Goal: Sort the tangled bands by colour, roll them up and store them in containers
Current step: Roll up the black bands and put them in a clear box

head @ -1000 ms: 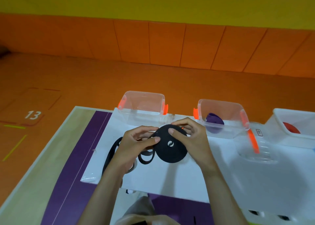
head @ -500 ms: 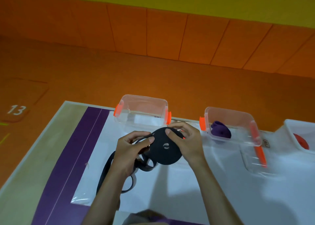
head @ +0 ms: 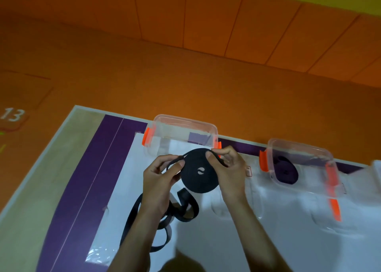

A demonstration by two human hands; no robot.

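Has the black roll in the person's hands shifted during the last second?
Yes, slightly. The black roll now sits left of the right-side orange latch of the left container and nearer to it. Earlier its centre was just right of that latch.

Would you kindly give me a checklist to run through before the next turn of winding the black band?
1. Right hand grips the black roll: ok.
2. Left hand pinches the loose tail feeding the roll: ok.
3. Loose tail free of tangles: cannot tell, it loops and is partly hidden.
4. Empty container behind the roll is open: ok.
5. Purple roll sits in the second container: ok.
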